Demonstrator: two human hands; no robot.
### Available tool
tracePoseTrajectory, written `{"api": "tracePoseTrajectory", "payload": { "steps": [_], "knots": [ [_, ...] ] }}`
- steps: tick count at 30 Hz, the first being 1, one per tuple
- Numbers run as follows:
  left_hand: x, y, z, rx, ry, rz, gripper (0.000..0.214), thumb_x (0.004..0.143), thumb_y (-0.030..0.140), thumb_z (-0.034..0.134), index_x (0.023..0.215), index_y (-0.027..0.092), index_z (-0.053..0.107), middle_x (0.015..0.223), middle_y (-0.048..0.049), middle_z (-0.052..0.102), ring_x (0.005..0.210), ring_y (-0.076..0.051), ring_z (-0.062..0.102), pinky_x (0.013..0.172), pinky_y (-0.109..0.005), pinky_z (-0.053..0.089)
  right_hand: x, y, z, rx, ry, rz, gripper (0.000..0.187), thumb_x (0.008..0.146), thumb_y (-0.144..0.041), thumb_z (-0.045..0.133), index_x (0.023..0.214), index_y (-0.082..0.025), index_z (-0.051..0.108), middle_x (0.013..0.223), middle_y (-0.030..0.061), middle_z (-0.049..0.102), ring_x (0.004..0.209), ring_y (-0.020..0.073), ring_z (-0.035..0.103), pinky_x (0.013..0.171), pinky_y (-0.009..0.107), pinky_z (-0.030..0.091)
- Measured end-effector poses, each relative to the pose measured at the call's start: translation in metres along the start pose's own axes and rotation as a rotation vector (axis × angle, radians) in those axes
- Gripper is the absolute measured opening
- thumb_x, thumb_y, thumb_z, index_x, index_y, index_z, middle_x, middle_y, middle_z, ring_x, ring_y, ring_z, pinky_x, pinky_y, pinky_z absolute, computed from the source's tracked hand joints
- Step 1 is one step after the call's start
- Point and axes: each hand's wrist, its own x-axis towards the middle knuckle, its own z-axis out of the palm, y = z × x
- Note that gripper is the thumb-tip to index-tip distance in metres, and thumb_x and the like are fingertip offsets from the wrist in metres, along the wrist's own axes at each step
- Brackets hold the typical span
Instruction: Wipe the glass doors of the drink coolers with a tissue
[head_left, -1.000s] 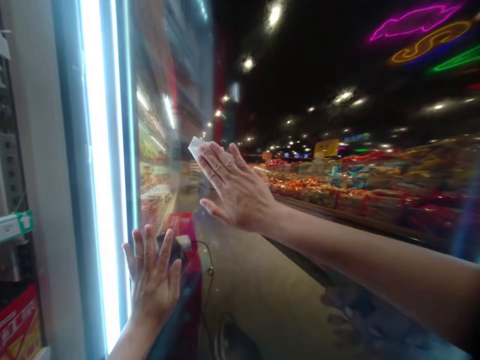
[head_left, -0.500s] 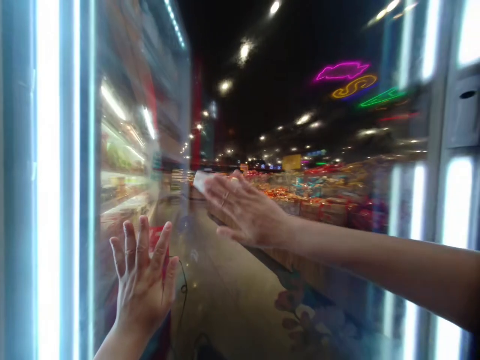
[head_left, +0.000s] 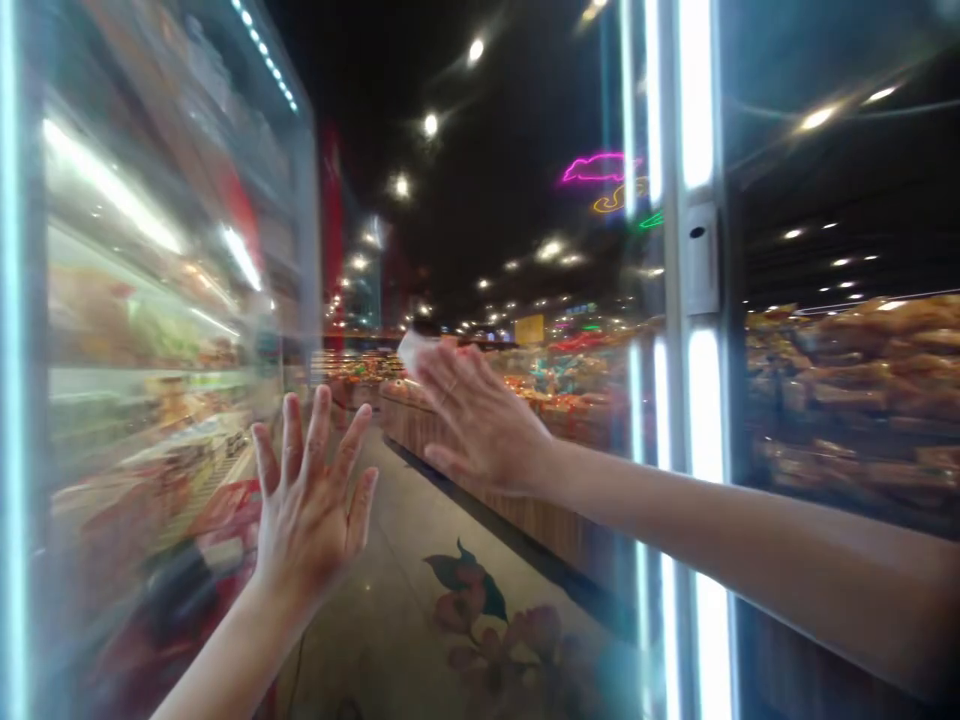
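Observation:
My left hand [head_left: 311,510] is raised with its fingers spread, palm facing away from me, in front of what looks like a clear glass pane. Higher and to its right, my right hand [head_left: 487,425] reaches across from the right edge, palm also turned away. A piece of white cloth or tissue [head_left: 414,352] sticks out past its fingertips, held flat under the fingers. Most of the cloth is hidden by the hand. Slight blur softens the right fingers. A lit upright frame [head_left: 705,400] with a small grey fitting [head_left: 701,255] stands to the right of my hands.
On the left, lit shelves [head_left: 135,440] of blurred goods stand beside another light strip [head_left: 9,400]. Beyond the pane runs a pale floor [head_left: 375,580] along a wood-sided display [head_left: 480,490]. A flower pattern [head_left: 517,640] shows low down. Neon shapes [head_left: 600,168] glow above.
The scene has slid left in view, bringing the right lit frame nearer the middle. My left hand appears higher and farther right. My right hand, still with the white cloth, stays nearly in place.

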Motion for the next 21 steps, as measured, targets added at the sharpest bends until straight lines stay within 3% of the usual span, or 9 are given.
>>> {"api": "tracePoseTrajectory", "payload": {
  "steps": [2, 3, 6, 7, 11, 12, 16, 17, 21],
  "knots": [
    [0.007, 0.011, 0.007, -0.007, -0.006, 0.016, 0.085, 0.096, 0.026, 0.057, 0.162, 0.042, 0.007, 0.175, -0.0001, 0.001, 0.161, -0.034, 0.001, 0.129, -0.066, 0.002, -0.017, 0.010, 0.001, 0.007, -0.031, -0.103, 0.092, 0.101, -0.055, 0.044, 0.165, -0.013, -0.007, 0.174, 0.0110, 0.014, 0.162, 0.0270, 0.006, 0.132, 0.055, 0.011],
    [0.010, 0.015, 0.010, -0.009, -0.006, 0.025, 0.085, 0.096, 0.026, 0.057, 0.162, 0.042, 0.007, 0.175, -0.0004, 0.002, 0.161, -0.034, 0.001, 0.129, -0.065, 0.002, -0.025, 0.017, 0.000, -0.005, -0.017, -0.053, 0.091, 0.102, -0.054, 0.043, 0.165, -0.015, -0.009, 0.174, 0.0104, 0.014, 0.162, 0.0267, 0.006, 0.132, 0.056, 0.010],
    [0.016, 0.028, 0.018, -0.014, 0.006, 0.052, 0.084, 0.096, 0.026, 0.058, 0.163, 0.040, 0.008, 0.174, -0.0016, 0.005, 0.161, -0.033, 0.002, 0.130, -0.064, 0.002, -0.044, 0.039, -0.006, -0.051, 0.105, 0.318, 0.082, 0.106, -0.048, 0.035, 0.165, -0.014, -0.012, 0.174, 0.0134, 0.004, 0.161, 0.0308, 0.001, 0.130, 0.062, 0.009],
    [0.018, 0.033, 0.020, -0.016, 0.008, 0.063, 0.084, 0.096, 0.027, 0.058, 0.163, 0.040, 0.009, 0.174, -0.0017, 0.005, 0.161, -0.033, 0.002, 0.130, -0.064, 0.002, -0.050, 0.042, -0.007, -0.052, 0.120, 0.382, 0.082, 0.106, -0.048, 0.034, 0.164, -0.013, -0.013, 0.174, 0.0143, 0.000, 0.161, 0.0321, -0.002, 0.129, 0.064, 0.010],
    [0.028, 0.050, 0.030, -0.034, 0.015, 0.127, 0.082, 0.097, 0.029, 0.059, 0.163, 0.040, 0.011, 0.174, -0.0006, 0.007, 0.161, -0.032, 0.001, 0.130, -0.064, 0.001, -0.072, 0.039, -0.006, -0.011, -0.013, 0.118, 0.093, 0.103, -0.057, 0.038, 0.163, -0.014, -0.017, 0.174, 0.0127, 0.005, 0.161, 0.0305, 0.002, 0.129, 0.060, 0.018],
    [0.030, 0.055, 0.033, -0.040, 0.016, 0.139, 0.082, 0.097, 0.030, 0.058, 0.162, 0.040, 0.011, 0.174, -0.0005, 0.009, 0.161, -0.032, 0.001, 0.130, -0.064, 0.000, -0.077, 0.040, -0.005, -0.012, -0.007, 0.109, 0.092, 0.103, -0.057, 0.038, 0.163, -0.016, -0.018, 0.174, 0.0114, 0.008, 0.161, 0.0301, 0.005, 0.129, 0.061, 0.019],
    [0.038, 0.073, 0.041, -0.069, 0.014, 0.161, 0.082, 0.098, 0.032, 0.057, 0.163, 0.039, 0.007, 0.173, -0.0016, 0.015, 0.161, -0.031, 0.002, 0.130, -0.064, -0.001, -0.089, 0.053, -0.005, -0.063, 0.262, 0.557, 0.083, 0.105, -0.042, 0.032, 0.160, -0.024, -0.027, 0.174, 0.0077, 0.003, 0.161, 0.0324, 0.004, 0.124, 0.072, 0.021],
    [0.039, 0.076, 0.043, -0.073, 0.011, 0.167, 0.082, 0.098, 0.032, 0.057, 0.163, 0.039, 0.008, 0.173, -0.0019, 0.014, 0.161, -0.031, 0.002, 0.130, -0.064, -0.001, -0.092, 0.056, -0.005, -0.061, 0.275, 0.586, 0.084, 0.104, -0.042, 0.034, 0.160, -0.024, -0.027, 0.174, 0.0077, 0.000, 0.161, 0.0328, 0.003, 0.125, 0.071, 0.022],
    [0.041, 0.085, 0.049, -0.077, 0.019, 0.216, 0.080, 0.097, 0.032, 0.058, 0.163, 0.038, 0.013, 0.174, -0.0019, 0.009, 0.161, -0.031, 0.001, 0.130, -0.062, 0.000, -0.106, 0.067, -0.001, 0.007, 0.118, 0.342, 0.091, 0.101, -0.048, 0.043, 0.164, -0.023, -0.018, 0.174, 0.0081, 0.005, 0.161, 0.0330, 0.009, 0.129, 0.060, 0.024]
  ]
}}
